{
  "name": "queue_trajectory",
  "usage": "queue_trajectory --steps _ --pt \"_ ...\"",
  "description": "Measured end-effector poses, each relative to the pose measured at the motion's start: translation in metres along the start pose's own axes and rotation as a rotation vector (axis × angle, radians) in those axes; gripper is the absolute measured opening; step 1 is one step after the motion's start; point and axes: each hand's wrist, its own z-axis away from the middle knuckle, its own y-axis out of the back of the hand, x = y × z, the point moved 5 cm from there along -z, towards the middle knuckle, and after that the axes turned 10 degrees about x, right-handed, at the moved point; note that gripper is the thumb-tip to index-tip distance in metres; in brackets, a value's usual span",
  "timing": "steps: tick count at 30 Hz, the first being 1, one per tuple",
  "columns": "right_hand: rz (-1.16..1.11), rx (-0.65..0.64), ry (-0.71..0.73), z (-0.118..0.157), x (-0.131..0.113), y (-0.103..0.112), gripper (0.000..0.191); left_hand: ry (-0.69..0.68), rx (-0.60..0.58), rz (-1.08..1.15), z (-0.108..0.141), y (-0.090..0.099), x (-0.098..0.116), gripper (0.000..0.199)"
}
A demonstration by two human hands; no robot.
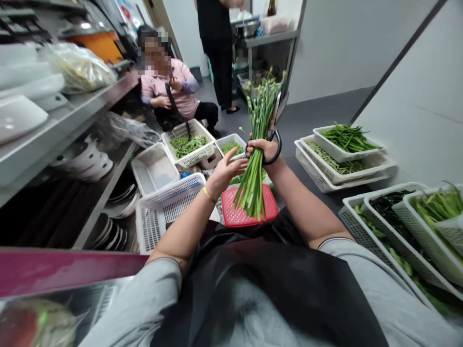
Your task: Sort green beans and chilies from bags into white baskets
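A bunch of long green flowering stems (260, 115) stands nearly upright in front of me, budded tips at the top and cut ends at the bottom. My right hand (266, 148) is wrapped round its middle and also holds black-handled scissors (277, 147), blades pointing up. Just left of the stems is my left hand (230, 169), its fingers spread and its fingertips near or touching the bunch. Below the stem ends lies a red lid or tray (235, 212) with a patterned surface.
White baskets, one bare (154, 168) and one with cut green beans (190, 142), stand ahead left. Stacked baskets of green vegetables (347, 154) are at right. A seated person (173, 89) and a standing person (217, 48) are beyond. Metal shelving (68, 125) is at left.
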Motion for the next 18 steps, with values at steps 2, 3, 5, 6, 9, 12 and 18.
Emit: queue_trajectory --steps 2,3,5,6,9,12,18 --pt "0.107 0.088 0.111 0.007 0.006 -0.004 0.018 0.122 -0.068 0.105 -0.002 -0.015 -0.014 0.08" --pt "0.19 0.112 0.17 0.012 0.009 -0.008 0.018 0.141 -0.074 0.129 -0.002 -0.019 -0.021 0.082" --pt "0.327 0.123 0.235 0.024 0.017 -0.015 0.02 0.184 -0.074 0.123 -0.001 -0.022 -0.039 0.077" --pt "0.366 0.111 0.235 0.03 0.022 -0.018 0.022 0.221 -0.077 0.094 0.002 -0.021 -0.05 0.07" --pt "0.392 0.045 0.172 0.047 0.047 -0.026 0.031 0.27 -0.05 -0.026 0.014 -0.008 -0.082 0.049" --pt "0.38 -0.002 0.107 0.062 0.079 -0.031 0.042 0.225 0.031 -0.113 0.028 0.007 -0.107 0.046" --pt "0.4 -0.11 -0.041 0.091 0.145 -0.035 0.054 0.299 0.1 -0.276 0.062 0.02 -0.167 0.027"
